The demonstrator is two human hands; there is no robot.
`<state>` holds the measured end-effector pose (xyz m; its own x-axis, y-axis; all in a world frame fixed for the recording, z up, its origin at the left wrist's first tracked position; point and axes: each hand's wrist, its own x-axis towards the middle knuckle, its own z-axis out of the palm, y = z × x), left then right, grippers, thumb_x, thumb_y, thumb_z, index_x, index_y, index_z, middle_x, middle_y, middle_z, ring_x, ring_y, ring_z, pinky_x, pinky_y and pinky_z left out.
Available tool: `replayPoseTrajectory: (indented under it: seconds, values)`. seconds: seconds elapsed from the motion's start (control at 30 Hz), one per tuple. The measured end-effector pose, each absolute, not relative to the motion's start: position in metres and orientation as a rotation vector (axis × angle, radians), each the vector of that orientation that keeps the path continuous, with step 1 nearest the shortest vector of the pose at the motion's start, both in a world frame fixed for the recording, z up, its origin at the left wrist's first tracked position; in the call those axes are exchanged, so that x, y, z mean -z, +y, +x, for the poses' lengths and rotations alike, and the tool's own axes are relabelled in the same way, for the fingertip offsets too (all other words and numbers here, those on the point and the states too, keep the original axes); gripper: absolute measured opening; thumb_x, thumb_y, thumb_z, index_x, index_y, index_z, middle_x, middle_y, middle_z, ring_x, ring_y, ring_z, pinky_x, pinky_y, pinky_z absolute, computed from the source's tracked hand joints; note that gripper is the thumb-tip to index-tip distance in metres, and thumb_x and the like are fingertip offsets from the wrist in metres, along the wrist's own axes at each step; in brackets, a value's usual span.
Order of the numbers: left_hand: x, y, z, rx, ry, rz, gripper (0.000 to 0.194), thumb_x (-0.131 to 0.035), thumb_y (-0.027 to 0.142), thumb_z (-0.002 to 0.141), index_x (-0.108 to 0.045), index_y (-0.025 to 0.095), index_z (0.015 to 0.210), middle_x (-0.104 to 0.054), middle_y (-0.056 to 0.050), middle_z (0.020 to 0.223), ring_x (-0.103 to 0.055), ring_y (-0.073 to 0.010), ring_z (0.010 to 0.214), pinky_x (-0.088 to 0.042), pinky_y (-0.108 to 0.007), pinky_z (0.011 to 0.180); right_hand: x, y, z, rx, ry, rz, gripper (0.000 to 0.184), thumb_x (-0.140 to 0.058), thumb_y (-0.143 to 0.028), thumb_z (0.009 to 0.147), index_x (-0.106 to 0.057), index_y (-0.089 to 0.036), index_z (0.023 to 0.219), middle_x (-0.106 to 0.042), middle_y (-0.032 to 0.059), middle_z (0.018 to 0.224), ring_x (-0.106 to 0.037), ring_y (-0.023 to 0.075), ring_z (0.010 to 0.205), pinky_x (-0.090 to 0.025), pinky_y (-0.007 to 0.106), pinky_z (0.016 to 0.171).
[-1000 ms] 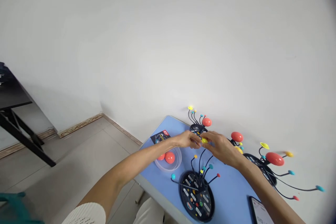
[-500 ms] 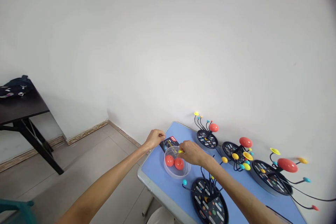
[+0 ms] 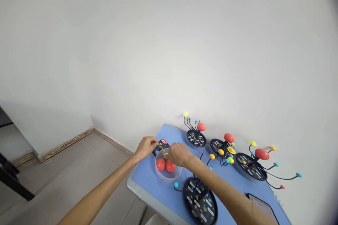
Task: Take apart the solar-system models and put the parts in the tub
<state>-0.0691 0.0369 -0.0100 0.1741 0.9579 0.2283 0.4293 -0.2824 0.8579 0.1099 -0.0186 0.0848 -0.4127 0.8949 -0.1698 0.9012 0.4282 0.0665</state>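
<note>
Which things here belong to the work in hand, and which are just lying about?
Likely in use:
- yellow piece at the right hand
- clear bowl
- red balls in it
- nearest disc model

Likely lying about:
- three models by the wall
- phone

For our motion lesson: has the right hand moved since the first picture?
Yes: the right hand moved left, from right of the clear bowl to over its rim.

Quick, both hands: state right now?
Left hand: closed, fingertips pinched together, nothing visible in them.
Right hand: fingertips at a yellow piece over the clear bowl; whether gripped, cannot be told.
</note>
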Motion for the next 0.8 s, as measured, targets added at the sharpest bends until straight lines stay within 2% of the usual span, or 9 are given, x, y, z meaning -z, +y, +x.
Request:
replayPoseTrajectory:
  seconds: [0.1, 0.2, 0.3, 0.43, 0.5, 0.6, 0.8]
  values:
    - [-0.002, 0.033, -0.056, -1.062, 1.236, 1.807, 0.018, -0.059, 0.031, 0.074, -0.072, 0.019, 0.074, -0.071, -0.001, 0.070, -0.062, -0.0166, 0.068, -0.045, -0.026, 0.064, -0.113, -0.017, 0.145, -0.003, 2.486, 1.706, 0.031, -0.049, -0.036, 0.096, -0.072, -0.016, 0.096, -0.073, 0.0158, 0.104, -0.068, 0.0262, 0.098, -0.045, 0.030, 0.076]
    - [-0.012, 0.033, -0.032, -1.033, 1.108, 1.781, 0.022, -0.061, 0.032, 0.075, -0.073, 0.017, 0.086, -0.074, -0.003, 0.080, -0.066, -0.0183, 0.076, -0.049, -0.028, 0.071, -0.139, -0.017, 0.191, -0.031, 2.511, 1.827, 0.021, -0.050, -0.019, 0.091, -0.071, -0.020, 0.084, -0.073, 0.0068, 0.091, -0.067, 0.0196, 0.086, -0.038, 0.025, 0.065]
    - [-0.019, 0.038, 0.002, -0.968, 0.977, 1.751, 0.023, -0.063, 0.029, 0.075, -0.072, 0.016, 0.092, -0.074, -0.005, 0.089, -0.066, -0.0189, 0.082, -0.050, -0.029, 0.076, -0.146, -0.019, 0.231, -0.130, 2.365, 1.905, 0.025, -0.049, -0.011, 0.086, -0.070, -0.020, 0.075, -0.071, 0.0070, 0.081, -0.064, 0.0209, 0.080, -0.034, 0.028, 0.062]
    - [-0.022, 0.047, 0.054, -0.818, 0.824, 1.722, 0.028, -0.068, 0.017, 0.067, -0.072, 0.015, 0.095, -0.073, -0.006, 0.097, -0.066, -0.0192, 0.089, -0.051, -0.029, 0.079, -0.128, -0.026, 0.260, -0.187, 2.324, 1.773, 0.011, -0.062, -0.015, 0.082, -0.072, -0.019, 0.085, -0.072, 0.0106, 0.094, -0.060, 0.0286, 0.098, -0.038, 0.031, 0.070]
    - [-0.023, 0.049, 0.076, -0.737, 0.771, 1.716, 0.036, -0.071, 0.010, 0.060, -0.072, 0.016, 0.096, -0.072, -0.005, 0.100, -0.064, -0.0200, 0.092, -0.050, -0.029, 0.080, -0.116, -0.029, 0.264, -0.221, 2.336, 1.671, 0.013, -0.069, -0.018, 0.078, -0.073, -0.019, 0.090, -0.072, 0.0111, 0.100, -0.057, 0.0312, 0.103, -0.039, 0.034, 0.076]
    - [-0.023, 0.049, 0.099, -0.629, 0.716, 1.713, 0.040, -0.073, 0.007, 0.054, -0.073, 0.018, 0.093, -0.071, -0.003, 0.100, -0.062, -0.0201, 0.094, -0.050, -0.029, 0.079, -0.103, -0.029, 0.267, -0.257, 2.305, 1.610, 0.015, -0.070, -0.016, 0.077, -0.074, -0.019, 0.091, -0.072, 0.0115, 0.102, -0.056, 0.0318, 0.106, -0.039, 0.037, 0.081]
    - [-0.018, 0.046, 0.125, -0.516, 0.668, 1.697, 0.032, -0.075, 0.008, 0.053, -0.074, 0.018, 0.084, -0.070, 0.001, 0.089, -0.060, -0.0154, 0.085, -0.048, -0.026, 0.077, -0.096, -0.023, 0.278, -0.147, 2.312, 1.634, 0.021, -0.065, -0.017, 0.083, -0.075, -0.022, 0.101, -0.074, 0.0091, 0.097, -0.057, 0.0286, 0.105, -0.037, 0.035, 0.081]
